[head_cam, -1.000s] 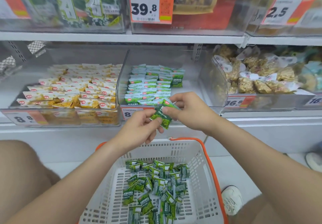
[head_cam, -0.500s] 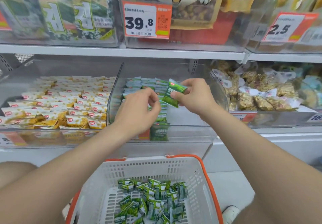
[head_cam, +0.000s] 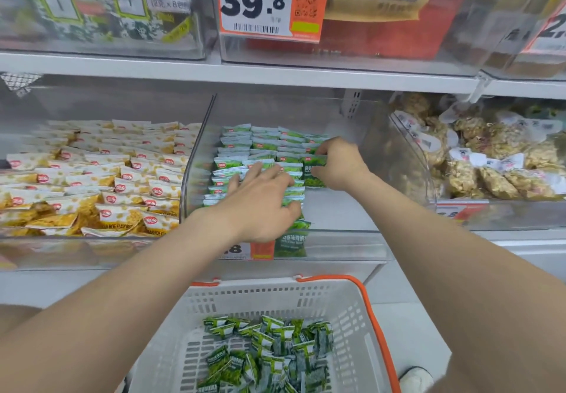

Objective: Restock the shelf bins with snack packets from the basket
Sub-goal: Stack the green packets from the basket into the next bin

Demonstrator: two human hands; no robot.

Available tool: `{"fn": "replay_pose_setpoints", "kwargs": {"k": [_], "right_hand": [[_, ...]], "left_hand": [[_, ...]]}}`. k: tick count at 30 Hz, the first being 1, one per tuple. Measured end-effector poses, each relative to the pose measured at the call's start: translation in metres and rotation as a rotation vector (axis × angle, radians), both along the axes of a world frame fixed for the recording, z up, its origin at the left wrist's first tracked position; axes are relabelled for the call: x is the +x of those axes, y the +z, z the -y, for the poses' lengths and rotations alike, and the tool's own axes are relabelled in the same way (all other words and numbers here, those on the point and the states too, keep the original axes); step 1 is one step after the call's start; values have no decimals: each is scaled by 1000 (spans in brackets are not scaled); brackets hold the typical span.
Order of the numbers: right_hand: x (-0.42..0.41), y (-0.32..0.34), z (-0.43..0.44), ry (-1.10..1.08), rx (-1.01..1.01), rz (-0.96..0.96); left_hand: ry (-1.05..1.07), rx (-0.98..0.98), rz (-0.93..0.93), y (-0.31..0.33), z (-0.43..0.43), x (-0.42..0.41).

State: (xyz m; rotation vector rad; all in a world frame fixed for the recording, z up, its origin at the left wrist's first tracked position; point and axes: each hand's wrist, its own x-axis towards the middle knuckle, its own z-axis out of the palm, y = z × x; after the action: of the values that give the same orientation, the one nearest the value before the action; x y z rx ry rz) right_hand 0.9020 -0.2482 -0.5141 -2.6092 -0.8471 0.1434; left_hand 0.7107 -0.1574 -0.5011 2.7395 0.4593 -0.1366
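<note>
A clear middle shelf bin (head_cam: 337, 218) holds rows of green snack packets (head_cam: 263, 144). My right hand (head_cam: 340, 164) pinches one green packet (head_cam: 314, 172) upright at the right end of those rows. Flat on the stacked packets to the left lies my left hand (head_cam: 260, 199), fingers spread and straight. One more green packet (head_cam: 291, 241) stands against the bin's front wall. Below, a white basket (head_cam: 346, 310) with an orange rim holds several loose green packets (head_cam: 269, 353).
A left bin (head_cam: 92, 178) is full of yellow-and-white packets. The right bin (head_cam: 490, 163) holds bagged brown snacks. An upper shelf (head_cam: 275, 71) with a 39.8 price tag (head_cam: 269, 0) overhangs the bins. A white shoe (head_cam: 413, 377) shows on the floor beside the basket.
Both hands have moved from above the basket up into the middle bin. The right hand has carried the green packet to the rows; the left hand has let go and lies flat on the stack.
</note>
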Motion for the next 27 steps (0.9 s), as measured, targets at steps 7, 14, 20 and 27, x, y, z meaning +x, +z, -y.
{"fn": "replay_pose_setpoints", "kwargs": {"k": [7,14,20,27], "right_hand": [[4,-4,-3,-150,29,14],[-6,-2,-6,-212,52,43],[-3,-1,-9,-110,19,-23],[-21,10,10,-139,-133,77]], "left_hand": [[-7,-5,19,2,1,-4],[-2,0,28,1,2,-4],[3,8,60,0,3,-4],[47,179,445,0,5,-14]]}}
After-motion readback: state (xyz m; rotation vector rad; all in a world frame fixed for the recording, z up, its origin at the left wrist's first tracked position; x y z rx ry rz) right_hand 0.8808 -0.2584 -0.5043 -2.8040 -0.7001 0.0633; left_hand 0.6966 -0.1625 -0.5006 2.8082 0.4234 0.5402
